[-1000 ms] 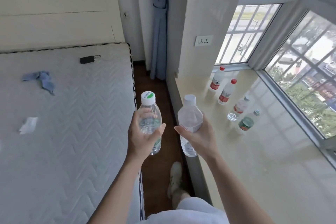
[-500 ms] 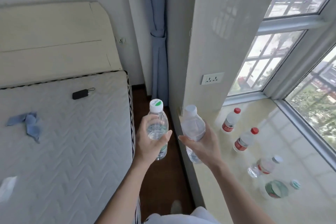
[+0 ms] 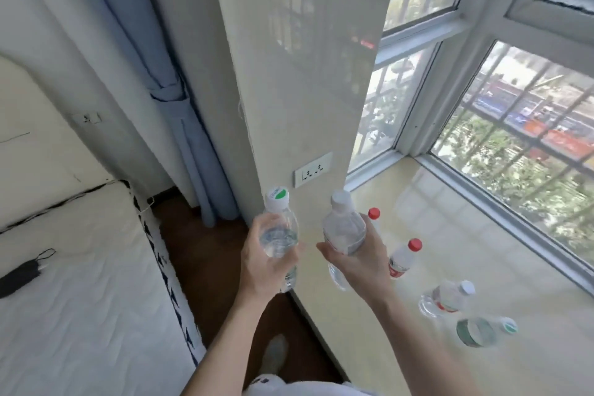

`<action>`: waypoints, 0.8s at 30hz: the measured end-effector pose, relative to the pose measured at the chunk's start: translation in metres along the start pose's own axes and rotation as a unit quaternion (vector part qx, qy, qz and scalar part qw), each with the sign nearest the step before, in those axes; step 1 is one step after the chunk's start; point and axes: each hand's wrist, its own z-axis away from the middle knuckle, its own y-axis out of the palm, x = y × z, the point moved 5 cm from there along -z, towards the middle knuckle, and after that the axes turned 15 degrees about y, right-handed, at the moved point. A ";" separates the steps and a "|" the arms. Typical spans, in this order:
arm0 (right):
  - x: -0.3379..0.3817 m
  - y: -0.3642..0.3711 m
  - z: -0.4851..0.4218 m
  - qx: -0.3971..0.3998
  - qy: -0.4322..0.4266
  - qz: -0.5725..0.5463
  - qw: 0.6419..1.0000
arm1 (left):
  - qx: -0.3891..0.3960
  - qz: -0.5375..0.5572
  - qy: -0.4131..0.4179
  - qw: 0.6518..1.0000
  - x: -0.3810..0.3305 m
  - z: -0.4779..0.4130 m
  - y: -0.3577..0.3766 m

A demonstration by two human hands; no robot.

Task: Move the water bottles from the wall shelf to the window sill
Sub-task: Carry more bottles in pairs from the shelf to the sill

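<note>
You stand between a white quilted mattress (image 3: 80, 283) and a glossy cream window sill (image 3: 482, 251), a clear plastic water bottle in each hand. Your left hand (image 3: 262, 264) wraps its fingers (image 3: 257, 228) around the bottle with the white cap bearing a green mark (image 3: 279, 231), held upright over the dark wooden floor (image 3: 205, 254). Your right hand (image 3: 356, 262) closes its fingers (image 3: 374, 235) around the plain white-capped bottle (image 3: 344, 228), held upright above the sill's near edge, just beside the other.

Four more clear bottles already stand on the sill in a row to the right: a red-capped bottle (image 3: 373, 214) partly hidden behind your right hand, a second red-capped bottle with a red label (image 3: 401, 259), a white-capped bottle with a red label (image 3: 448, 297) and a green-labelled bottle (image 3: 479, 331).

A white wall socket (image 3: 313, 169) sits on the pillar above the held bottles; a tied blue curtain (image 3: 180, 106) hangs to its left.
</note>
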 end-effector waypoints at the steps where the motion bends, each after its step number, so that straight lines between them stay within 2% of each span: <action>1: -0.001 -0.006 -0.006 -0.026 0.009 -0.005 1.000 | 0.025 0.010 0.001 1.000 0.004 -0.012 0.010; 8: -0.019 -0.048 -0.019 -0.208 0.087 -0.059 0.972 | 0.198 0.058 0.003 0.978 0.022 -0.073 0.081; 14: -0.051 -0.065 -0.003 -0.304 0.151 -0.123 0.933 | 0.301 0.092 -0.022 0.949 0.038 -0.079 0.122; 20: -0.086 -0.065 0.015 -0.362 0.192 -0.159 0.898 | 0.357 0.076 -0.062 0.929 0.069 -0.066 0.140; 24: -0.113 -0.057 0.011 -0.369 0.205 -0.165 0.891 | 0.377 0.083 -0.090 0.918 0.094 -0.052 0.151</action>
